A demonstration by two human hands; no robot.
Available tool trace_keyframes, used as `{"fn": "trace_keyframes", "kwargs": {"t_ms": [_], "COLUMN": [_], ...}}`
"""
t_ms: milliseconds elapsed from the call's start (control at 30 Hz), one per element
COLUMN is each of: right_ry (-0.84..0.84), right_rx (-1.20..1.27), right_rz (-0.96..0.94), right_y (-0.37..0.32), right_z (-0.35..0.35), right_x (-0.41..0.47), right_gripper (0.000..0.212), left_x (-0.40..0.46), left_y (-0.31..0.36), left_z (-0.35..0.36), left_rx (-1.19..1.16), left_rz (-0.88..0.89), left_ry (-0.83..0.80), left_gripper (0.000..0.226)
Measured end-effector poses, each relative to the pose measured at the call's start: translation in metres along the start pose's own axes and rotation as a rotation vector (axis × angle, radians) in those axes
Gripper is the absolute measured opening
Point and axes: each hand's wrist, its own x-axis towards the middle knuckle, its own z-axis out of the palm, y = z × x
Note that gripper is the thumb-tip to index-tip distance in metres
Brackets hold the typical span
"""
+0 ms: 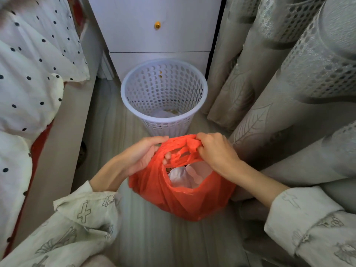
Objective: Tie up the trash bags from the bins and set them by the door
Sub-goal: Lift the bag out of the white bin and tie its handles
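An orange plastic trash bag (173, 197) hangs just above the floor in front of me, its mouth partly open with white crumpled paper showing inside. My left hand (141, 155) grips the bag's left handle strip. My right hand (216, 151) pinches the bunched right handle at the top. Both handles meet between my hands. Behind the bag stands a white perforated bin (163, 93) with no liner and a few scraps at its bottom.
A white cabinet (154, 35) with a gold knob stands behind the bin. Grey patterned curtains (279, 83) hang along the right. A bed edge with polka-dot bedding (32, 74) runs along the left. The light wood floor (154, 237) forms a narrow aisle.
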Motion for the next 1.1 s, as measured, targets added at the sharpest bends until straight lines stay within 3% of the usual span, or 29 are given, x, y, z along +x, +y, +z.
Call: {"fn": "trace_keyframes", "kwargs": {"t_ms": [133, 200, 267, 400, 500, 633, 733, 800, 900, 1100], "right_ry": [0.179, 0.112, -0.002, -0.096, -0.122, -0.106, -0.098, -0.133, -0.176, -0.072], "right_rx": [0.394, 0.745, 1.044, 1.206, 1.316, 1.871, 2.150, 2.194, 1.996, 1.444], "right_rz": [0.056, 0.145, 0.177, 0.086, 0.166, 0.443, 0.573, 0.603, 0.655, 0.773], "right_y": [-0.001, -0.005, -0.007, -0.002, -0.004, 0.006, 0.010, 0.005, 0.001, 0.034], "right_z": [0.001, -0.001, -0.003, -0.001, -0.002, -0.009, -0.011, -0.008, -0.004, 0.002], "right_x": [0.006, 0.008, 0.007, 0.005, 0.005, 0.013, 0.015, 0.014, 0.015, 0.015], "right_gripper": [0.021, 0.019, 0.030, 0.037, 0.038, 0.029, 0.048, 0.046, 0.032, 0.040], "left_x": [0.001, 0.003, 0.008, 0.008, 0.008, 0.007, 0.009, 0.012, 0.013, 0.005], "left_y": [-0.001, -0.006, -0.010, -0.006, -0.007, -0.008, -0.011, -0.015, -0.017, -0.038], "left_z": [-0.001, -0.005, -0.008, -0.005, -0.008, -0.012, -0.016, -0.014, -0.020, -0.053], "left_rx": [0.071, 0.073, -0.024, -0.303, -0.275, -0.187, -0.441, -0.737, -0.970, -0.764], "left_rz": [0.030, 0.004, -0.006, 0.080, 0.118, 0.405, 0.506, 0.471, 0.427, 0.341], "left_ry": [0.088, 0.134, 0.175, 0.129, 0.131, 0.457, 0.514, 0.433, 0.439, 0.775], "left_gripper": [0.037, 0.028, 0.023, 0.013, 0.022, 0.030, 0.029, 0.033, 0.040, 0.036]}}
